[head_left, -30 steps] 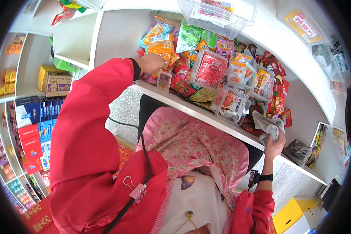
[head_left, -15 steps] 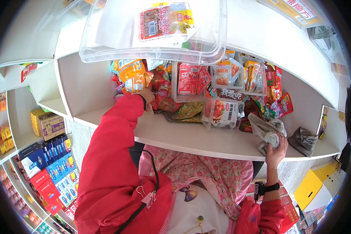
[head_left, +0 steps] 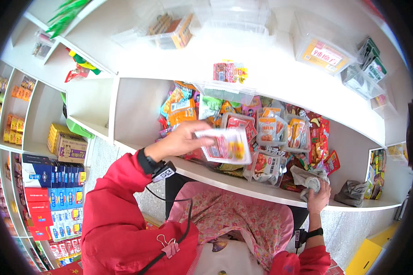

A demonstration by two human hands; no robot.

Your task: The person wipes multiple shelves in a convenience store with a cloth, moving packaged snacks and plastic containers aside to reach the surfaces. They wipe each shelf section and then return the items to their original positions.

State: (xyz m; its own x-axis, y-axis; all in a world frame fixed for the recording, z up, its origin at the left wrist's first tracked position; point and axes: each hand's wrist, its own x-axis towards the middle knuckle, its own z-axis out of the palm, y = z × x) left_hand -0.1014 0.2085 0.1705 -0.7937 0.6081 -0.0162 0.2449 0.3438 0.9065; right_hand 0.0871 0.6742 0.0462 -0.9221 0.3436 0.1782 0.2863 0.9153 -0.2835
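My left hand [head_left: 186, 140] is raised in front of the shelf's left half. Its fingers and thumb grip the edge of a flat white packet [head_left: 225, 145] with red and yellow print. At the shelf's front right, my right hand [head_left: 318, 198] is closed around a crumpled grey cloth [head_left: 309, 178], which touches the snack pile. A second dark grey cloth [head_left: 352, 193] lies folded just to its right. Behind the hands are colourful snack bags [head_left: 182, 110] and several clear plastic tubs of snacks, among them a red and white labelled tub [head_left: 265, 168].
A clear box [head_left: 229, 89] juts over the snacks from the upper shelf. More clear bins [head_left: 323, 55] stand up there to the right. Left are a carton [head_left: 71, 147] and stacked blue and red boxes [head_left: 36, 197]. The shelf's front edge [head_left: 215, 185] runs before my lap.
My left hand has come up from beside the orange bags at the left and now holds the white packet. My right hand stays on the grey cloth. The view has shifted, showing more upper shelf.
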